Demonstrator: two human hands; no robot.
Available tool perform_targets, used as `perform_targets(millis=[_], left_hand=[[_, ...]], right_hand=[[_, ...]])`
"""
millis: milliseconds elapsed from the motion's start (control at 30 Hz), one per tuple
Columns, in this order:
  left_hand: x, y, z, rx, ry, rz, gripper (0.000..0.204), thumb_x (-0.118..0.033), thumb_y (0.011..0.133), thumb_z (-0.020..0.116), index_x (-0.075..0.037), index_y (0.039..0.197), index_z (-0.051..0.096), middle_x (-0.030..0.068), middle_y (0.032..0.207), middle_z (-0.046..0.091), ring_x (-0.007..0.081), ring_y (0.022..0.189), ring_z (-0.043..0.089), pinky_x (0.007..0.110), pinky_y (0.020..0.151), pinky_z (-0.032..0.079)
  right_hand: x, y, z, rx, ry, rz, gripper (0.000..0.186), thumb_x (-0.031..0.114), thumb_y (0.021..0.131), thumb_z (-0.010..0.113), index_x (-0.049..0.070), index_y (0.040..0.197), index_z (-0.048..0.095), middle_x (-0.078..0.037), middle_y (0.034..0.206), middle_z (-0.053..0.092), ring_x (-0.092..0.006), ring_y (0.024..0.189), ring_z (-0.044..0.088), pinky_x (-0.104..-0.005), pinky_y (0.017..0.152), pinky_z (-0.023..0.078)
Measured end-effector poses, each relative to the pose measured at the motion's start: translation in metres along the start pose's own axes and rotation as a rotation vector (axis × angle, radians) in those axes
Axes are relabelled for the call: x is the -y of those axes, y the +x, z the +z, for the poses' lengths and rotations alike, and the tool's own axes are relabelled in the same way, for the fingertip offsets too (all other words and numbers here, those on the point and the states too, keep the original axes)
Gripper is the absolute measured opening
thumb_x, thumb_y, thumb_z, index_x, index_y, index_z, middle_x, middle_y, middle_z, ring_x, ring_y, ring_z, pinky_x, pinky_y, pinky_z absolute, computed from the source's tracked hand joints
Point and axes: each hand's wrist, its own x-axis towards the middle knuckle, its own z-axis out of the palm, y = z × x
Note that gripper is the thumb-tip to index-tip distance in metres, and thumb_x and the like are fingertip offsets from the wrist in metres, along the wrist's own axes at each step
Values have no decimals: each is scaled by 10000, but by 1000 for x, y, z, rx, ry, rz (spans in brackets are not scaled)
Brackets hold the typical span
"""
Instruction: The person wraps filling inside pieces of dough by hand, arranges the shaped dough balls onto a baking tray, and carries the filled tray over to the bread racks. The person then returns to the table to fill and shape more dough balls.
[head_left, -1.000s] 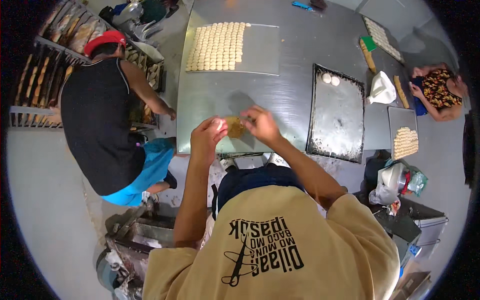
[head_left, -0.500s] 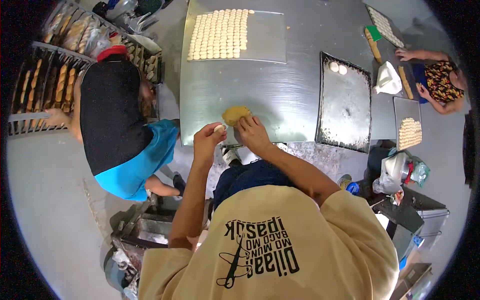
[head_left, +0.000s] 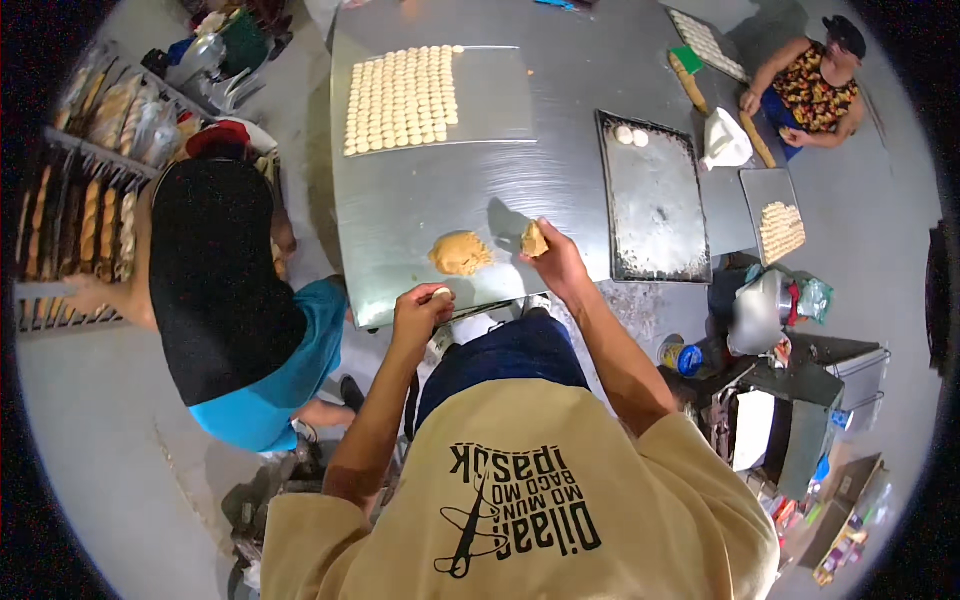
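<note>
Firstly, at the far left we see a rack (head_left: 90, 215) with long loaves, and beside it a co-worker (head_left: 210, 250) in a black sleeveless top and blue shorts, one hand at the grey rail of this rack. Next comes the grey metal table (head_left: 565, 130). On its farther part lies a light tray (head_left: 500, 95), whose left side carries close rows of pale dough balls (head_left: 400, 100). Nearer to us, at the table's near edge, our left hand (head_left: 415, 320) grasps a small pale dough piece (head_left: 443, 292) in its fingers. A tan mound (head_left: 460, 254) of soft mass lies on the table, just beyond this hand and touched by neither hand. Then a smaller tan lump (head_left: 533, 240) is gripped in the fingers of our right hand (head_left: 562, 265), which is above the table. Further right lies a dark-edged tray (head_left: 660, 220) with two dough balls (head_left: 632, 136) near its far left corner, then a white bag-like thing (head_left: 727, 140), a smaller tray (head_left: 765, 184) holding small pale pieces (head_left: 780, 230), and finally a second co-worker (head_left: 820, 90) in a flowered top.
</note>
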Motion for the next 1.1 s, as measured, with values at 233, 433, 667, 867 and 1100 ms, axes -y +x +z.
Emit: perform_targets(millis=[233, 433, 667, 867, 1100], left_hand=[[-10, 10, 59, -57, 18, -17, 204, -110, 1036, 724, 21, 1190, 747, 93, 1051, 783, 162, 899, 735, 315, 825, 619], [-8, 14, 102, -201, -32, -13, 212, -122, 1042, 727, 27, 1193, 741, 97, 1066, 776, 164, 917, 738, 314, 827, 623], [-25, 29, 164, -312, -44, -29, 279, -128, 1037, 742, 33, 1265, 738, 110, 1089, 785, 194, 966, 757, 336, 868, 646], [-37, 41, 177, -183, 178, 108, 327, -159, 1010, 768, 6, 1293, 752, 105, 1199, 790, 205, 1012, 762, 353, 882, 639], [-75, 60, 180, -45, 162, 78, 274, -166, 1003, 757, 4, 1216, 785, 88, 1100, 795, 190, 958, 763, 332, 847, 623]], right_hand=[[29, 41, 16, 127, 283, 42, 172, 121, 983, 735, 2, 1053, 633, -111, 937, 628, -312, 894, 705, -589, 1081, 624], [86, 67, 9, 172, -91, 70, 314, 285, 991, 836, 28, 1011, 656, -74, 885, 653, -218, 753, 681, -402, 805, 648], [120, 111, -32, 270, -244, 254, 473, 518, 1089, 679, 102, 864, 653, -23, 709, 589, -150, 616, 567, -306, 558, 431], [170, 69, -42, 575, -78, 112, 412, 462, 1122, 618, 106, 1326, 661, -42, 1025, 781, -198, 797, 672, -404, 722, 540], [118, 95, -49, 217, 219, 279, 400, 409, 1102, 659, 112, 1370, 667, -63, 1194, 785, -250, 1066, 752, -420, 902, 607]])
